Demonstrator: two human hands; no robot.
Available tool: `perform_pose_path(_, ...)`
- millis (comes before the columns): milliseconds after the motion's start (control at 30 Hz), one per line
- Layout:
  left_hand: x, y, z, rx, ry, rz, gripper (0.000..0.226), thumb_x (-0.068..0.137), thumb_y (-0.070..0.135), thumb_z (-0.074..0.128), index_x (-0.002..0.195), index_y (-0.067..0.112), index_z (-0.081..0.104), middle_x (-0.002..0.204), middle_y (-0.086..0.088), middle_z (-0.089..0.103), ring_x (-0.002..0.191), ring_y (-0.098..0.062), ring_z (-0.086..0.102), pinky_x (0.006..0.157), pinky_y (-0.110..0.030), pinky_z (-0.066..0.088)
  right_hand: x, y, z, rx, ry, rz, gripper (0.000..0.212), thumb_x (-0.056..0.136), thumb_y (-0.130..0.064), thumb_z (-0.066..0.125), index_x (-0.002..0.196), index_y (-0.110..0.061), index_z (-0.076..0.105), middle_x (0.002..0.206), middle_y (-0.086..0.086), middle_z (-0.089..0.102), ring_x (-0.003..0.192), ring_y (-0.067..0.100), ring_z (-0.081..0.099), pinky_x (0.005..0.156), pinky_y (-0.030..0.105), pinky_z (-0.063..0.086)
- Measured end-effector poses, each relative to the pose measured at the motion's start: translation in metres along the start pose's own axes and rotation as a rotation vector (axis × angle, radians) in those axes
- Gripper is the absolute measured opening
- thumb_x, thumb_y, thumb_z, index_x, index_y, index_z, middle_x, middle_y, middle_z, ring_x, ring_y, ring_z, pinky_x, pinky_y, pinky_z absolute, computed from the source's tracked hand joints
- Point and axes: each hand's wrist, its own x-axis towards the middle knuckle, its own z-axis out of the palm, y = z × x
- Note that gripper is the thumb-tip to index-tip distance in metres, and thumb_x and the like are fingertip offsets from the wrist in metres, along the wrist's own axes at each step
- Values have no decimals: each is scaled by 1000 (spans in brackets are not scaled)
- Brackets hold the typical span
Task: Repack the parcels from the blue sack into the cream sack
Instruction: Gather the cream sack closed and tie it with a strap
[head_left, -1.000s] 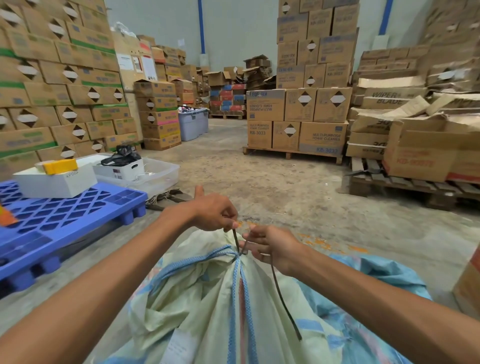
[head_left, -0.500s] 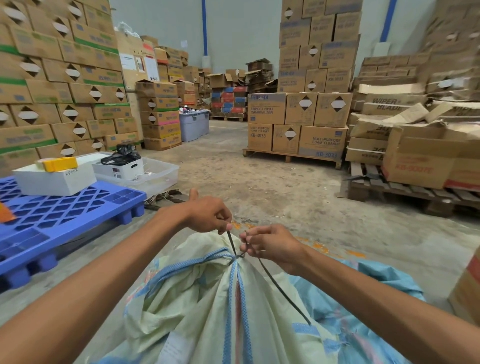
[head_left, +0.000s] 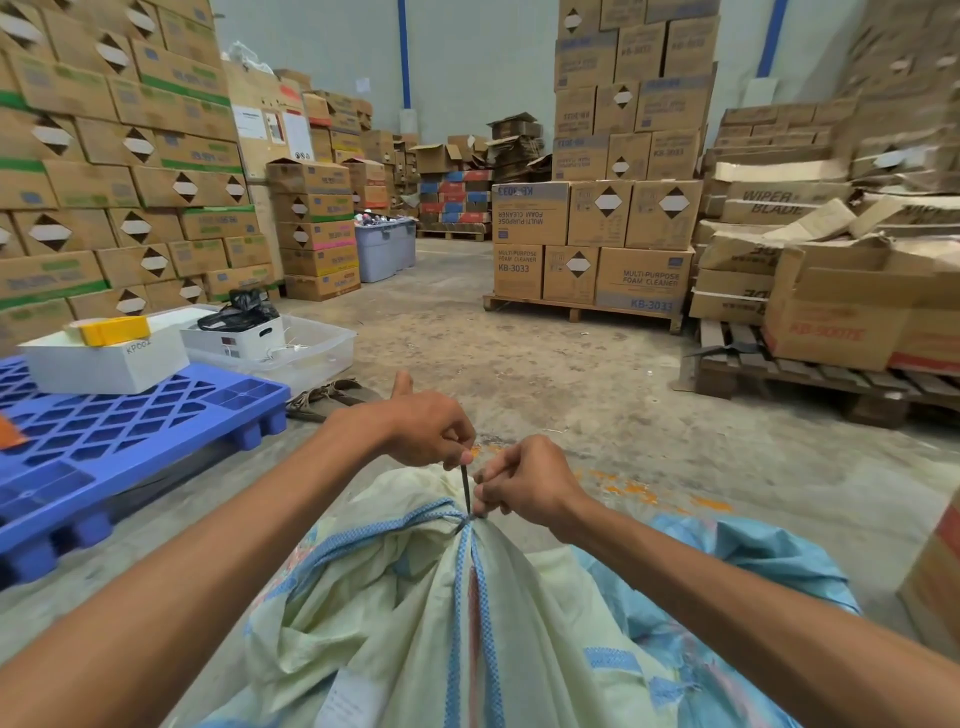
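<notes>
Whereas half a second ago the long loose tail of the black tie (head_left: 465, 488) trails down across the cream sack (head_left: 389, 597), no such tail shows now. Only a short taut stretch stands upright between the left hand (head_left: 426, 426) and the gathered neck. The left fingers (head_left: 457, 452) are curled, pinching the tie's upper end, thumb raised clear. The right hand (head_left: 524, 483) sits lower and closer to the neck than before; its fingers (head_left: 491, 486) are curled and appear to pinch the tie where it circles the cloth.

Judgement: the closure is being drawn tight, so the transfer looks finished and sealing is near its end. The cream sack stands bulging below both hands. The blue sack (head_left: 753, 561) lies slack on the floor against its right side. No parcels are in view.
</notes>
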Motion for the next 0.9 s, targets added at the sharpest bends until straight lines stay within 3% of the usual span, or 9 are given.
perform_pose_path(167, 2, -1, 2, 30, 28, 17, 29, 96, 41, 55, 74, 23, 61, 76, 8, 64, 81, -7, 52, 87, -42, 16, 1, -3, -1, -62, -74, -26, 16, 75, 13, 70, 89, 8, 64, 73, 26, 72, 67, 34, 73, 45, 19, 45)
perform_pose_path(300, 5, -2, 6, 32, 7, 12, 29, 96, 41, 55, 74, 23, 62, 76, 8, 63, 83, -8, 52, 92, -45, 15, 6, 2, -2, -85, -177, -19, 46, 76, 9, 64, 107, -9, 36, 76, 22, 74, 61, 29, 69, 48, 26, 38)
perform_pose_path(433, 8, -2, 9, 55, 13, 10, 28, 96, 40, 55, 75, 24, 62, 79, 7, 65, 84, -10, 54, 96, -48, 16, 6, 2, -3, -84, -208, -106, 31, 78, 16, 64, 106, 7, 55, 78, 25, 74, 66, 29, 70, 53, 20, 50)
perform_pose_path(567, 12, -3, 9, 135, 35, -9, 29, 96, 38, 53, 68, 29, 56, 78, 11, 63, 85, -12, 51, 95, -50, 18, 6, 5, -4, -32, -276, -149, 27, 79, 11, 68, 104, 2, 63, 79, 20, 75, 73, 26, 73, 79, 35, 61)
perform_pose_path(667, 14, -6, 13, 122, 58, -17, 28, 95, 37, 53, 70, 26, 59, 78, 9, 63, 84, -10, 51, 91, -46, 17, 3, 6, -7, 81, -306, -88, 28, 81, 6, 69, 108, 1, 65, 84, 22, 75, 77, 23, 71, 64, 25, 51)
perform_pose_path(733, 16, -9, 18, 70, 56, -21, 26, 95, 39, 54, 74, 25, 62, 81, 9, 67, 84, -8, 52, 90, -45, 17, 1, 9, -9, 152, -288, -54, 30, 81, -3, 76, 109, 1, 67, 88, 24, 75, 79, 22, 69, 59, 22, 41)
perform_pose_path(800, 17, -13, 23, -40, 33, -19, 27, 95, 42, 56, 74, 27, 63, 74, 14, 64, 80, -1, 51, 93, -45, 19, 1, 14, -10, 230, -252, -25, 32, 80, -8, 81, 108, 4, 70, 93, 27, 74, 80, 24, 69, 62, 24, 41)
perform_pose_path(900, 14, -17, 30, -548, -10, 19, 29, 97, 37, 58, 79, 18, 70, 64, 18, 61, 68, 3, 53, 82, -30, 34, 5, 21, -10, 359, -199, 49, 33, 78, -6, 81, 106, 9, 70, 93, 23, 73, 72, 20, 68, 66, 24, 47)
